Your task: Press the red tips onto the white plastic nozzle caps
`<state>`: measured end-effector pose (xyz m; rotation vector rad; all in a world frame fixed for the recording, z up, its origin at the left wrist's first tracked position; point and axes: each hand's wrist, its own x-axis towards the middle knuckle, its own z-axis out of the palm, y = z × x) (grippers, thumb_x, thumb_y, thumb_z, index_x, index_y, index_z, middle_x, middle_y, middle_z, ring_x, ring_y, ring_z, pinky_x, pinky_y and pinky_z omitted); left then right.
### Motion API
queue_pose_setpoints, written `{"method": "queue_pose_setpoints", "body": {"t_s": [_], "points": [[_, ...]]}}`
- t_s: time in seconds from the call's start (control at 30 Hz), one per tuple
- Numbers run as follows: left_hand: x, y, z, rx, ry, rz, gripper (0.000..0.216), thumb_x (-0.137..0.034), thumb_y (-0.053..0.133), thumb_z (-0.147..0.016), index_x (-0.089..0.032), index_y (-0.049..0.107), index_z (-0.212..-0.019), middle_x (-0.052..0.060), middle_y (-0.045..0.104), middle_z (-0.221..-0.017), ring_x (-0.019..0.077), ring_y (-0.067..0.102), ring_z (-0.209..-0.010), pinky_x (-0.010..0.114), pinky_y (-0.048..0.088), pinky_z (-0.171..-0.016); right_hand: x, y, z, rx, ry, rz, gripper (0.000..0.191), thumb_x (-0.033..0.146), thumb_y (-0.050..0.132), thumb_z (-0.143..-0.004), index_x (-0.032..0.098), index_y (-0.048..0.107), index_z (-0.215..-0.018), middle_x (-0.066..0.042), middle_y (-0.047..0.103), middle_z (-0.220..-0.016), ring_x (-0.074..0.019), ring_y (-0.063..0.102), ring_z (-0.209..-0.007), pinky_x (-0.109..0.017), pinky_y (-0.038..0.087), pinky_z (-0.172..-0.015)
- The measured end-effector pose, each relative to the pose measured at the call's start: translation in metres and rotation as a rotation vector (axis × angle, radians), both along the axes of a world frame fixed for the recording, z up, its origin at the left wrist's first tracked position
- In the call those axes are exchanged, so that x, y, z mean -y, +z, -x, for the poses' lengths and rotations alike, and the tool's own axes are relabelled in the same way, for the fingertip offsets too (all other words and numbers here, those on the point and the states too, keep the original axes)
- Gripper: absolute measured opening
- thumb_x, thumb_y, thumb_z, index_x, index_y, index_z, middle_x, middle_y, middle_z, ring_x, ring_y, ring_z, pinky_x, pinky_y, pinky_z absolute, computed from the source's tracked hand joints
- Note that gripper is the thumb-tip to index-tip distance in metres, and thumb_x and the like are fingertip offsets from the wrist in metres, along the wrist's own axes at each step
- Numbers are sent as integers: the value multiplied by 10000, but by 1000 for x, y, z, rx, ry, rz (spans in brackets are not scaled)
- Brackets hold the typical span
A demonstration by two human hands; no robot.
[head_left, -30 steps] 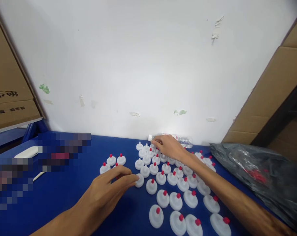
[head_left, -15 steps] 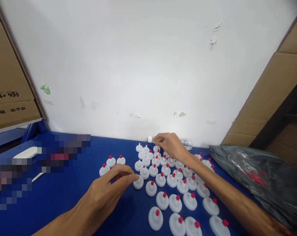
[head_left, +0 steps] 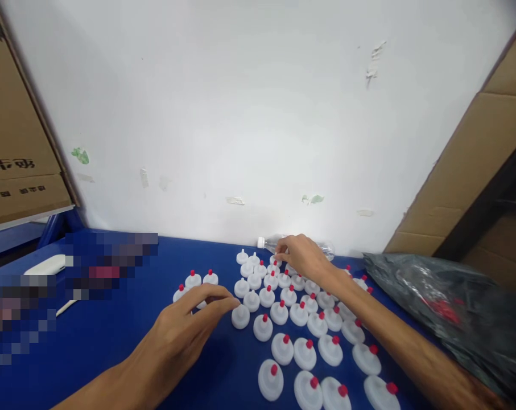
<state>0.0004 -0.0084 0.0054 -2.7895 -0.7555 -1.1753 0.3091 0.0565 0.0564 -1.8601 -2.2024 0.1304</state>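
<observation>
Many white plastic caps with red tips (head_left: 305,353) stand in rows on a blue table (head_left: 112,341). My left hand (head_left: 185,330) lies low over the table with its fingers stretched out. Its index fingertip touches a white cap without a red tip (head_left: 240,316) at the left end of a row. A further cap shows partly under its fingers. My right hand (head_left: 304,259) reaches over the far rows, fingers curled down and pinched together by a cap (head_left: 274,261). What they grip is hidden. A clear plastic bottle (head_left: 326,249) lies behind it along the wall.
A small group of caps (head_left: 193,279) sits apart at the left. A black plastic bag (head_left: 445,307) with red pieces lies at the right. Cardboard boxes stand at the left (head_left: 14,142) and right (head_left: 475,159). A white object (head_left: 46,265) lies far left.
My right hand lifted slightly toward the bottle, then came back down onto the far rows. My left hand's fingers stretched out a little; the bare cap stays at its fingertip.
</observation>
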Motion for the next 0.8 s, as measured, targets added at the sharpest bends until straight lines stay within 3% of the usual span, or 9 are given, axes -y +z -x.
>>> {"method": "queue_pose_setpoints", "body": {"t_s": [0.2, 0.27, 0.4, 0.6, 0.8], "points": [[0, 6, -5, 73, 14, 19, 288, -183, 487, -1106, -300, 655, -1308, 12, 745, -1135, 117, 765, -966, 180, 619, -834, 13, 21, 7, -133, 100, -122, 216, 343, 553, -1089, 184, 651, -1199, -59, 739, -1016, -202, 712, -896, -370, 581, -793], [-1, 10, -7, 116, 20, 13, 255, -169, 519, -1095, -286, 673, -1262, -4, 748, -1090, 98, 758, -922, 164, 604, -832, 21, 31, 13, -185, 207, -87, 169, 316, 531, -1089, 219, 661, -1134, -47, 759, -967, -191, 716, -850, -321, 551, -731], [0, 17, -10, 194, 5, 12, 221, -123, 572, -1062, -260, 715, -1160, -23, 747, -1012, 81, 741, -865, 150, 585, -821, 38, 43, 31, -255, 430, 24, 113, 375, 688, -1009, 270, 730, -1013, 8, 770, -918, -170, 720, -828, -287, 533, -737], [3, 18, -9, 220, 25, -10, 197, -139, 622, -1041, -260, 733, -1149, -10, 774, -1061, 110, 764, -908, 191, 606, -871, 54, 40, 53, -346, 596, 163, 441, 419, 848, -889, 341, 647, -1274, 33, 790, -1031, -169, 733, -898, -271, 556, -747], [0, 14, -6, 212, -19, 34, 225, -150, 566, -1068, -271, 739, -1145, -22, 797, -1059, 108, 783, -883, 169, 618, -820, 61, 36, 61, -334, 596, 118, 489, 431, 852, -886, 362, 600, -1299, 18, 737, -1075, -206, 685, -1008, -340, 528, -856]]}}
